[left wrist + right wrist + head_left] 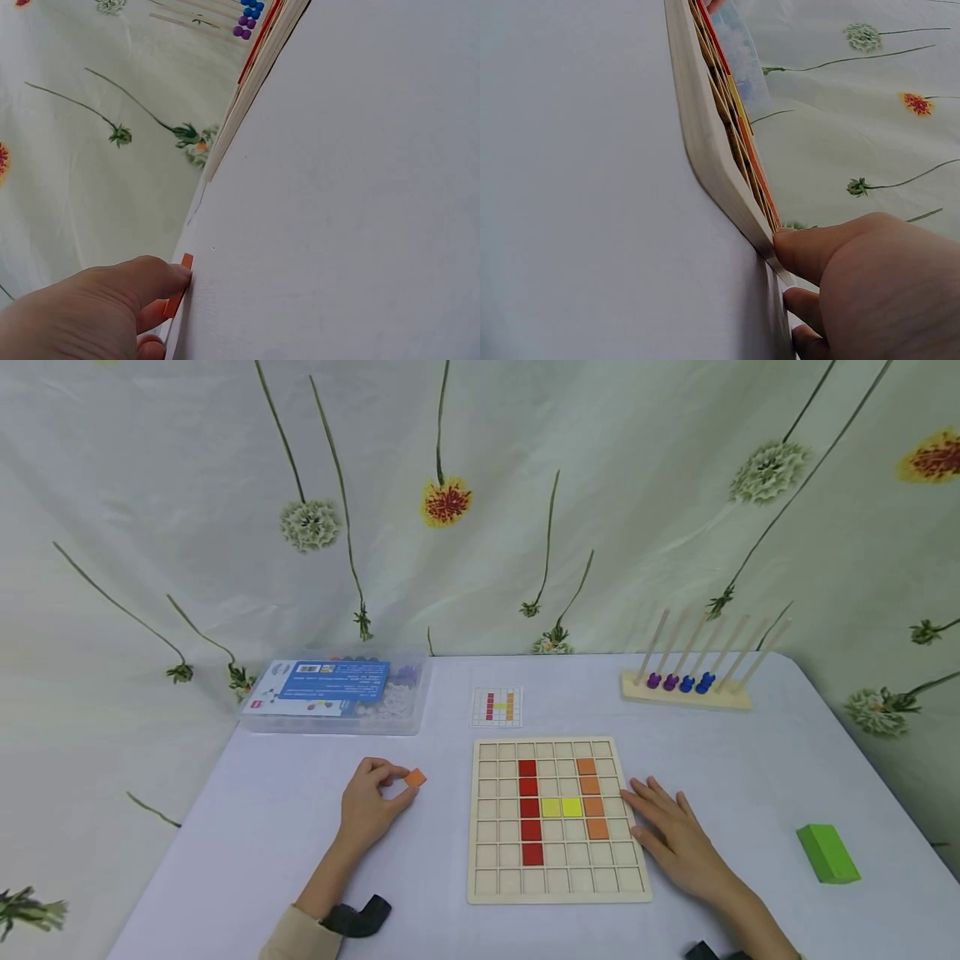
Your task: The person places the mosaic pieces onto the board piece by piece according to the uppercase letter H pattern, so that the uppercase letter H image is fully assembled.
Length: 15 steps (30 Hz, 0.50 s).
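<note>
My left hand (372, 802) pinches an orange square tile (416, 778) between thumb and fingers, left of the wooden grid board (558, 897). In the left wrist view the same tile (184, 262) shows edge-on at the fingertips. On the board, a column of several red tiles (530, 808), two yellow tiles (561, 807) and a column of several orange tiles (592, 796) form an H. My right hand (678, 843) lies with fingers extended, its fingertips touching the board's right edge; in the right wrist view the thumb rests at the board's side (720, 172).
Behind the board lies a small pattern card (497, 707) showing a similar H. A clear plastic box (337, 693) stands at the back left. A wooden peg stand (686, 693) with purple and blue beads is at the back right. A green block (828, 854) lies at the right.
</note>
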Tool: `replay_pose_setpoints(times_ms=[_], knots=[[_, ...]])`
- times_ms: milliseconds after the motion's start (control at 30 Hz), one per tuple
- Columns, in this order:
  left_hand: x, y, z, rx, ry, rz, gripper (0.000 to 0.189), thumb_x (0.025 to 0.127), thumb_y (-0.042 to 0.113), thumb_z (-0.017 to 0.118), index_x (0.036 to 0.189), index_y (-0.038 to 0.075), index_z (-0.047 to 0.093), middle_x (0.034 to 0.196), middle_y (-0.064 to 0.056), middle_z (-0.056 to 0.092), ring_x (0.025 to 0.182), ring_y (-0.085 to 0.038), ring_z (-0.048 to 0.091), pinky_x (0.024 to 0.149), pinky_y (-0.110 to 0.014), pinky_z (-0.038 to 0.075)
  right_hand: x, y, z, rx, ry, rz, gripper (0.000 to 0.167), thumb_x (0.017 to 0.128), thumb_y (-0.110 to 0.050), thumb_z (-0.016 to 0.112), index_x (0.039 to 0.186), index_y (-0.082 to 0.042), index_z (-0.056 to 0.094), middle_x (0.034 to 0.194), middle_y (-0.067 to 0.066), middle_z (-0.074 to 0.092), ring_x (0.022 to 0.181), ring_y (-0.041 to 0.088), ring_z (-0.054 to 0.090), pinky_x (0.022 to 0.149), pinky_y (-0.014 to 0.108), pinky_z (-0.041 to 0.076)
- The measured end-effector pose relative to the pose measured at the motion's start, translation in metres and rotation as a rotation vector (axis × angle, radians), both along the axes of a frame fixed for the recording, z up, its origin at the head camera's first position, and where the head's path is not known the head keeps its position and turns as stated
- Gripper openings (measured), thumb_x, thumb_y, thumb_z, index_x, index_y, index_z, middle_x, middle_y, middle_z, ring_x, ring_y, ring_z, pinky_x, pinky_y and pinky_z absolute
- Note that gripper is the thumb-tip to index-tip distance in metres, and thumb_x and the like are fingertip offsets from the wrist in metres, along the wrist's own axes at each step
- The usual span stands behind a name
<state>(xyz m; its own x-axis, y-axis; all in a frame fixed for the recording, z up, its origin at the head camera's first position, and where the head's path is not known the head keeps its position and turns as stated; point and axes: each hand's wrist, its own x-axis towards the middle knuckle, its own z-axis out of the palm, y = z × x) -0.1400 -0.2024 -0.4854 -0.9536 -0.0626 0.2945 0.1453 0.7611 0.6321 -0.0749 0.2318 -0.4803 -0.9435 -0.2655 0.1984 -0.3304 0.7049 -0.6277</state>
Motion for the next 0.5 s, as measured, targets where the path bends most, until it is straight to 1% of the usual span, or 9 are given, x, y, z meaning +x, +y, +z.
replay_pose_setpoints(times_ms=[167,300,400,500], knots=[[-0.001,-0.001,0.0,0.003,0.008,0.001,0.025,0.071,0.014,0.084,0.093,0.005,0.075,0.092,-0.007,0.056,0.079,-0.017,0.051,0.067,-0.028,0.042,0.0,0.0,0.001,-0.009,-0.004,0.002,0.047,0.096,-0.022,0.06,0.141,-0.011,0.052,0.151,0.02,0.041,0.144,0.046,0.025,0.117,0.063,0.003],[-0.001,-0.002,0.0,0.019,0.031,-0.005,0.024,0.072,0.012,0.083,0.093,0.005,0.074,0.092,-0.007,0.061,0.078,-0.016,0.053,0.068,-0.026,0.044,0.0,-0.001,0.001,-0.01,0.001,0.004,0.047,0.096,-0.021,0.06,0.141,-0.01,0.052,0.151,0.02,0.041,0.143,0.046,0.025,0.117,0.063,0.003],[0.001,0.0,0.004,0.066,0.042,-0.013,0.024,0.072,0.009,0.082,0.095,0.006,0.073,0.088,-0.005,0.066,0.074,-0.013,0.055,0.065,-0.023,0.045,0.0,0.0,0.001,-0.009,0.005,0.004,0.047,0.096,-0.021,0.06,0.141,-0.01,0.052,0.151,0.02,0.041,0.143,0.046,0.026,0.117,0.063,0.003],[0.004,0.008,0.013,0.131,0.038,-0.028,0.025,0.073,0.007,0.079,0.097,0.006,0.073,0.084,-0.004,0.068,0.071,-0.011,0.055,0.063,-0.02,0.045,0.0,0.0,0.001,-0.01,0.005,0.002,0.047,0.096,-0.021,0.06,0.141,-0.011,0.052,0.151,0.02,0.041,0.144,0.045,0.026,0.117,0.063,0.003]])
